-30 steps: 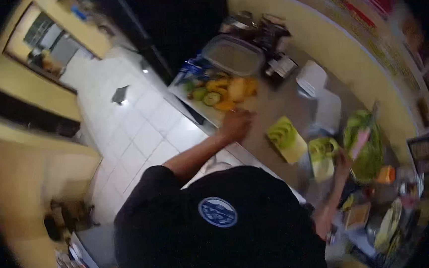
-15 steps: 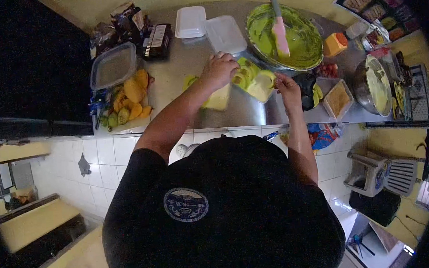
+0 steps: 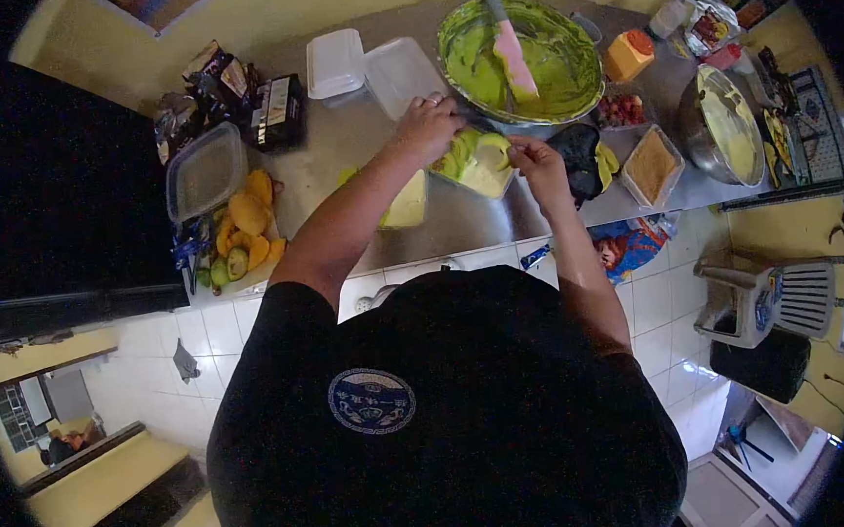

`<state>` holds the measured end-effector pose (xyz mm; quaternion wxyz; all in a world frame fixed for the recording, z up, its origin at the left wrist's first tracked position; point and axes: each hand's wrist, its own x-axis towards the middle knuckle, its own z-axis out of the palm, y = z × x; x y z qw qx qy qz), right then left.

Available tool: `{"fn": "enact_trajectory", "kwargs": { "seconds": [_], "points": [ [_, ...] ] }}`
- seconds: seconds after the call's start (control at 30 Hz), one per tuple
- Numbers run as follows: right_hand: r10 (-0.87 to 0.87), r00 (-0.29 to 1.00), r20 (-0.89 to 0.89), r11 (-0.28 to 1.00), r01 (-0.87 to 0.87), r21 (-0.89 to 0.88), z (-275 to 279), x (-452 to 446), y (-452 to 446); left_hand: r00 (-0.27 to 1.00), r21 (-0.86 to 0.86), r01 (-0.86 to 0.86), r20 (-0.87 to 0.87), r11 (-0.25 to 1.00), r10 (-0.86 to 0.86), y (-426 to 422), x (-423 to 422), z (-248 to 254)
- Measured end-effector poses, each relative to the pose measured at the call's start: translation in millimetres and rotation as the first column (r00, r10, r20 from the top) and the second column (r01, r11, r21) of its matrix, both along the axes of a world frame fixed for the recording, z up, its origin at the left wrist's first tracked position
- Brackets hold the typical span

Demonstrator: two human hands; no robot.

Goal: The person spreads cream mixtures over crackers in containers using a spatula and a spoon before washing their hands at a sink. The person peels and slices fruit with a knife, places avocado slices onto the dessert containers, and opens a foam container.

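Observation:
A rectangular tub [image 3: 486,181] of pale yellow cream lies on the metal counter, with green avocado slices [image 3: 460,153] over its far part. My right hand [image 3: 541,170] is at the tub's right side, thumb and finger pinching a pale green avocado slice [image 3: 494,149] above the cream. My left hand [image 3: 429,129] bends over the tub's far left edge; its fingers are curled down, and what they grip is hidden. Under my left forearm, a second tub of cream [image 3: 406,204] is partly covered, with a bit of green at its far end.
Behind the tubs stands a large bowl of green cream [image 3: 566,82] with a pink spatula [image 3: 513,56]. White foam boxes [image 3: 335,64] and a clear lid [image 3: 404,74] lie farther left. Mangoes [image 3: 250,212] are at left; a crumb-topped tub [image 3: 652,164] and steel bowl [image 3: 725,125] at right.
The view has shifted, so the counter sits further left in the picture. Both hands stay at the same tub, and the pinched slice has turned slightly over the cream.

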<state>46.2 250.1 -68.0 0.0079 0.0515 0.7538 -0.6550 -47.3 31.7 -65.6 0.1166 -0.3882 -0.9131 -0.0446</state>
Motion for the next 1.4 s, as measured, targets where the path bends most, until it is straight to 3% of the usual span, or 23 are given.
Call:
{"fn": "enact_trajectory", "kwargs": {
  "seconds": [0.3,0.33,0.43,0.5,0.57,0.73,0.8,0.87,0.97,1.2,1.33,1.4],
  "points": [
    [0.044,0.997,-0.062,0.996,-0.049,-0.076,-15.8,-11.6,-7.3,0.994,-0.057,-0.037,0.103,0.998,0.043,-0.4,1.6,-1.7],
    [0.049,0.997,-0.061,0.996,-0.053,-0.076,-13.5,-12.3,-9.6,0.998,0.03,-0.022,0.062,0.999,0.02,-3.7,3.3,-2.4],
    [0.046,0.993,-0.11,0.999,-0.043,0.03,-7.3,-16.2,-20.0,0.997,0.173,-0.055,0.054,0.983,0.046,-16.2,12.5,6.6],
    [0.023,0.983,-0.183,0.926,0.048,0.374,-6.8,-23.2,-34.0,0.993,0.226,-0.102,0.089,0.969,0.083,-28.6,21.8,16.4],
    [0.023,0.98,-0.198,0.918,0.058,0.393,-2.5,-30.0,-47.8,0.977,0.333,-0.203,0.125,0.921,0.17,-43.6,33.7,22.0],
    [0.056,0.984,-0.167,0.857,0.038,0.513,-19.4,-52.2,-59.6,0.955,0.393,-0.283,0.196,0.875,0.221,-83.3,58.5,28.5],
    [0.14,0.947,-0.29,0.81,0.059,0.584,-25.1,-56.0,-60.1,0.949,0.411,-0.306,0.209,0.859,0.238,-93.0,65.8,28.3],
    [0.148,0.958,-0.245,0.781,0.039,0.623,-24.1,-56.4,-61.6,0.937,0.516,-0.344,0.247,0.785,0.248,-99.2,71.9,26.8],
    [0.146,0.966,-0.213,0.735,0.038,0.677,-3.5,-45.4,-61.8,0.914,0.459,-0.405,0.237,0.791,0.33,-105.9,81.7,32.3],
    [0.174,0.956,-0.235,0.676,0.057,0.734,-15.4,-31.7,-49.6,0.935,0.483,-0.356,0.183,0.8,0.305,-99.7,82.9,33.8],
    [0.07,0.974,-0.214,0.692,0.107,0.713,8.2,-14.8,-24.4,0.956,0.466,-0.269,0.235,0.843,0.175,-68.7,81.9,43.0],
    [0.016,0.907,-0.421,0.653,0.309,0.691,10.3,3.3,9.3,0.966,0.478,-0.187,0.246,0.858,0.073,-36.9,77.3,41.8]
  ]
}}
